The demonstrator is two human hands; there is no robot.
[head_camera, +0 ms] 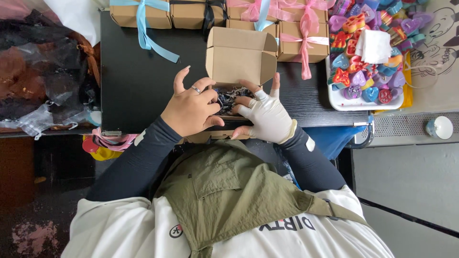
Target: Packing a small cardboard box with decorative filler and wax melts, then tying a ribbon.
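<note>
An olive apron [224, 191] over a white shirt fills the near view. Beyond it the left hand [190, 110], ringed and bare, and the right hand [267, 117], in a white fingerless glove, each close their grip on the near edge of an open cardboard box [239, 62] holding dark shredded paper [228, 97], at the black tabletop [138, 81]'s near edge. Ribboned boxes [191, 12] line the far side; a white tray of colourful hearts [368, 52] sits to the right.
</note>
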